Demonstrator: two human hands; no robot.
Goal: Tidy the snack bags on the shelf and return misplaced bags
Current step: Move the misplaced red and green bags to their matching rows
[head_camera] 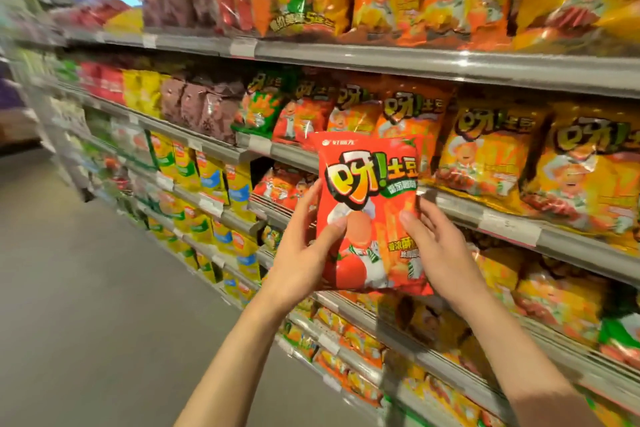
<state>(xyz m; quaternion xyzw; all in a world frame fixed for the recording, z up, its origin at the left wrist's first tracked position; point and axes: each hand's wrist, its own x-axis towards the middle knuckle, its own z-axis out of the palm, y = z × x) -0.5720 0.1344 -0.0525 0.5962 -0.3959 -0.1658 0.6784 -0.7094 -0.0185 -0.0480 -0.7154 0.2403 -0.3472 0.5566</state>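
I hold a red snack bag (372,184) with a tomato and a cartoon chef upright in front of the shelves. My left hand (304,246) grips its left edge, thumb on the front. My right hand (436,246) grips its right edge, thumb pressed on the front. Behind it, a shelf row (381,114) carries red and orange bags of the same brand, with yellow-orange ones (491,152) to the right. A darker gap (263,170) shows on the shelf below, beside similar red bags (280,184).
The grey metal shelf unit (346,59) runs from near right to far left, with several tiers full of snack bags. Brown bags (201,107) and yellow bags (204,177) sit further left. The grey aisle floor (86,305) stretches along the left.
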